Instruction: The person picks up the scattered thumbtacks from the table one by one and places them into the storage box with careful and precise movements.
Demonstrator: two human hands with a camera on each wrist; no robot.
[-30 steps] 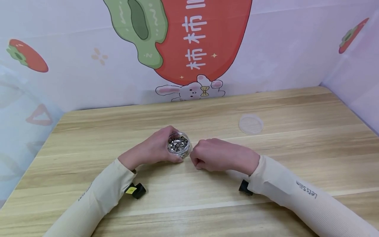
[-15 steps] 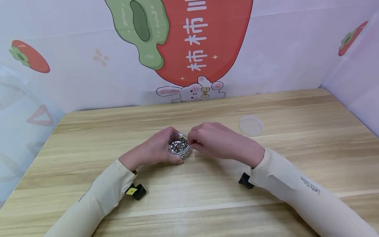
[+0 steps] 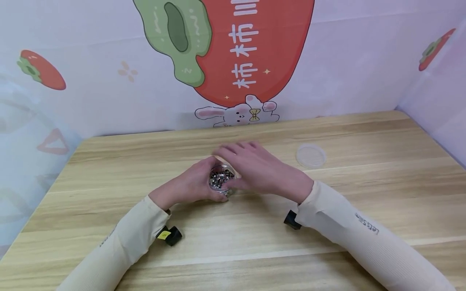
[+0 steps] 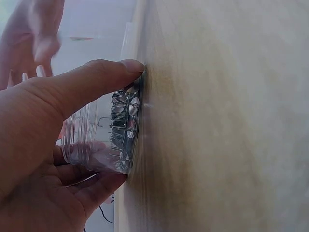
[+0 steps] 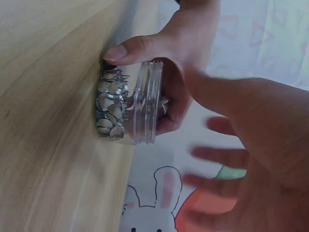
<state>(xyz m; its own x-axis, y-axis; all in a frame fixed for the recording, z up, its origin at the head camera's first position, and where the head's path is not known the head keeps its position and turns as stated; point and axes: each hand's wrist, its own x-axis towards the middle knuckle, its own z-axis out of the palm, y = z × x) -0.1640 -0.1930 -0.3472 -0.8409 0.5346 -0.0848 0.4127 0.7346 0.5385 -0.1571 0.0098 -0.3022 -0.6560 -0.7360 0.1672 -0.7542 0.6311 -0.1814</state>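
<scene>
A clear round jar [image 5: 147,106] with a ridged threaded neck stands on the table, its mouth uncovered. Silver thumbtacks [image 3: 220,178] fill its lower part, some with pins showing through the wall in both wrist views. My left hand [image 3: 193,182] grips the jar from the left, thumb low on the near side and fingers round the far side. Over the jar's mouth hovers my right hand [image 3: 256,167], fingers spread and thumb apart, blurred in the right wrist view. A shiny pointed bit [image 5: 164,105] shows at the jar's mouth, between the two hands.
A clear round lid [image 3: 311,155] lies flat on the wooden table [image 3: 346,210], right of and behind the jar. Behind the table's far edge hangs a printed cloth [image 3: 327,72]. Each sleeve carries a small black camera [image 3: 174,235] at the wrist.
My right hand has gone from curled beside the jar, to pinching at its rim, to spread fingers above its mouth. The left hand and jar have stayed in place.
</scene>
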